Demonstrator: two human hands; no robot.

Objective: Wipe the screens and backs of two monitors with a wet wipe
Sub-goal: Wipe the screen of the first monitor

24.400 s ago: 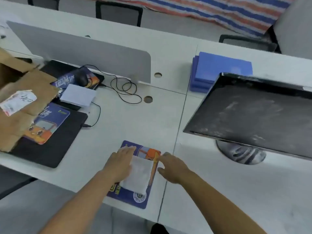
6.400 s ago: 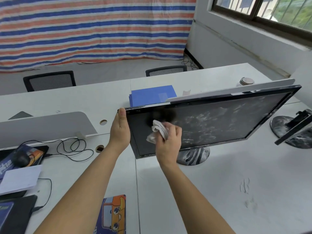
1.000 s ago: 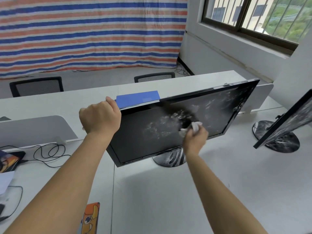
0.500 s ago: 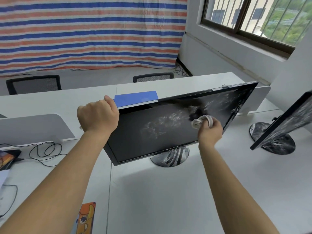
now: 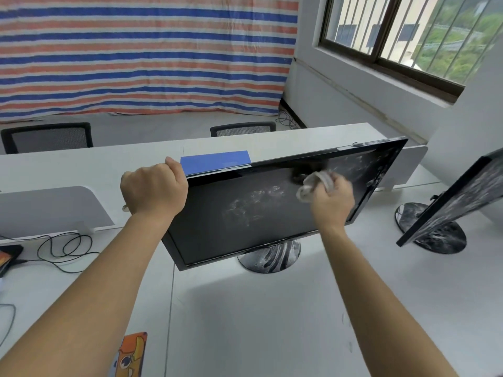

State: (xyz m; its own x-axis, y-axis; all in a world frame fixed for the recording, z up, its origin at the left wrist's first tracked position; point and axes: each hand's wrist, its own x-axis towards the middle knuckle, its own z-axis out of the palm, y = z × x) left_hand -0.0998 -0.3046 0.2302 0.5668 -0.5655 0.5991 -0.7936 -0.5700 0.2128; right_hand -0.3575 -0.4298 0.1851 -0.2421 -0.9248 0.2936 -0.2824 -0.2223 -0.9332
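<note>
My right hand [image 5: 332,200] bunches the wet wipe [image 5: 315,184] against the monitor [image 5: 245,213] screen's upper right; my left hand [image 5: 153,189] clamps its top-left corner.

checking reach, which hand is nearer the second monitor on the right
Right. The right hand wipes near the first screen's right end, toward the second monitor; the left hand grips the far left corner.
</note>
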